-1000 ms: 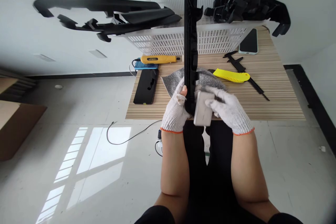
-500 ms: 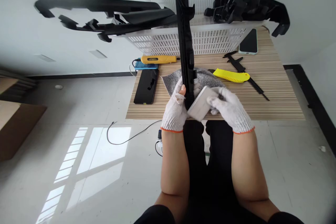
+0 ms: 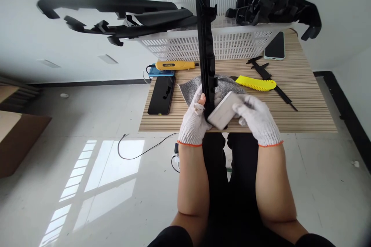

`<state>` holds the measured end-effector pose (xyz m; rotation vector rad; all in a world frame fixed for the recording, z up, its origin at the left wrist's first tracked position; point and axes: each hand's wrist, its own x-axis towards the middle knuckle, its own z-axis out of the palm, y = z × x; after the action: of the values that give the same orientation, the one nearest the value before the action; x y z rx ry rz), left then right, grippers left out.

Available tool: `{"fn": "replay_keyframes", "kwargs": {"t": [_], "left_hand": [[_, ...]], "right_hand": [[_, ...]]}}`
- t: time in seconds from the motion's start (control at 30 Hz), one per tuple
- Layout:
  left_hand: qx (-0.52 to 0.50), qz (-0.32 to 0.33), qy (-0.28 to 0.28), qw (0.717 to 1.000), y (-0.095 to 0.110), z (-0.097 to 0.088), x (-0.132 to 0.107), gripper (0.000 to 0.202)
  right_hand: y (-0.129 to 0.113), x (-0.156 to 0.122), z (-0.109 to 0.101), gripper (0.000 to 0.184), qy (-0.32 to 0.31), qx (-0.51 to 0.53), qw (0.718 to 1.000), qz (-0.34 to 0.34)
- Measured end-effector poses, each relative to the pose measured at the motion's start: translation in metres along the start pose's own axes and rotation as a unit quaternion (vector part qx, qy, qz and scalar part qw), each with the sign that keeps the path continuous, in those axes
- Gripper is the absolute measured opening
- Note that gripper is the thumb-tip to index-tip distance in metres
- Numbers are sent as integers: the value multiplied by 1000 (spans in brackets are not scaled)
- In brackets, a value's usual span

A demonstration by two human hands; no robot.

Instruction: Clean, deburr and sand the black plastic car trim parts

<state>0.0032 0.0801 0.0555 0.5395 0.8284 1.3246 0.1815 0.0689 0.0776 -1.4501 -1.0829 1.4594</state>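
Observation:
My left hand (image 3: 193,121), in a white knit glove, is closed round the lower end of a long black plastic strip (image 3: 205,38) that stands upright and runs out of the top of the view. My right hand (image 3: 259,119), also gloved, grips a pale grey block (image 3: 223,111) and presses it against the strip's lower end, right beside my left hand. Both hands hover over a grey cloth (image 3: 228,85) at the front edge of a small striped wooden table (image 3: 304,100).
A white slatted basket (image 3: 232,42) at the table's back holds black plastic parts (image 3: 275,4); more long black parts (image 3: 116,15) jut out to the left. On the table lie a yellow scraper (image 3: 255,83), black calipers (image 3: 269,79), a yellow tool (image 3: 174,65) and two phones (image 3: 161,94).
The black strip tilted slightly left from its earlier position. My right hand turned the grey block from upright to slanted and slid it along the strip's lower end.

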Motion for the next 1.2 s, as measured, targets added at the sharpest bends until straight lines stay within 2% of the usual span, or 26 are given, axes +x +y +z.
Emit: {"fn": "replay_keyframes", "kwargs": {"t": [0.03, 0.07, 0.17, 0.2, 0.3, 0.33, 0.4, 0.43, 0.53, 0.57, 0.67, 0.7, 0.73, 0.8, 0.83, 0.93, 1.07, 1.13, 1.2], "left_hand": [[2, -3, 6, 1000, 0, 1, -1, 63], [3, -5, 13, 1000, 1, 2, -1, 62], [-5, 0, 23, 1000, 1, 4, -2, 62], [-7, 3, 22, 1000, 1, 4, -2, 63], [-2, 6, 17, 1000, 1, 4, -2, 61], [1, 6, 16, 1000, 1, 4, -2, 61], [8, 5, 13, 1000, 1, 2, -2, 60], [9, 3, 12, 1000, 1, 2, -1, 60], [8, 1, 16, 1000, 0, 0, -1, 61], [7, 4, 19, 1000, 0, 0, -1, 62], [3, 21, 25, 999, -1, 1, -1, 61], [4, 21, 28, 999, -1, 2, -1, 60], [6, 14, 31, 999, 0, 3, -1, 59], [9, -5, 37, 999, 1, 4, -2, 55], [8, -13, 36, 999, 2, 5, -3, 52], [-8, -3, 24, 1000, 3, 6, -4, 46], [-12, 2, 22, 1000, 2, 5, -4, 44], [-7, -3, 24, 1000, 2, 4, -3, 45], [-1, -9, 24, 1000, 1, 2, -2, 48]], "right_hand": [[0, 0, 0, 35, 37, 4, 999, -17], [0, 0, -1, 36, 39, -1, 999, -22], [-2, -1, -1, 39, -78, -36, 996, 14], [-3, -2, -1, 40, -78, -37, 996, 15], [-3, -3, 0, 38, 7, -23, 999, -23], [-3, -3, 0, 38, -5, -27, 999, -20], [-1, -2, 0, 40, -76, -39, 996, 7], [0, -2, 0, 40, -83, -36, 996, 13], [2, -2, -1, 38, 10, -7, 1000, -20], [2, -2, -1, 38, 10, -11, 1000, -24], [2, -3, 0, 52, -78, -36, 996, -10], [3, -3, 0, 57, -68, -26, 997, -20], [3, -2, -1, 59, -30, -6, 999, -41], [5, -1, -2, 52, 66, 36, 993, -87], [5, 0, -3, 45, 89, 46, 990, -96], [4, 1, -5, 39, 63, 47, 994, -77], [1, 0, -1, 59, 15, 15, 997, -68], [0, -1, 0, 53, 22, 23, 998, -59], [0, -2, -2, 38, 31, 45, 997, -45]]}}
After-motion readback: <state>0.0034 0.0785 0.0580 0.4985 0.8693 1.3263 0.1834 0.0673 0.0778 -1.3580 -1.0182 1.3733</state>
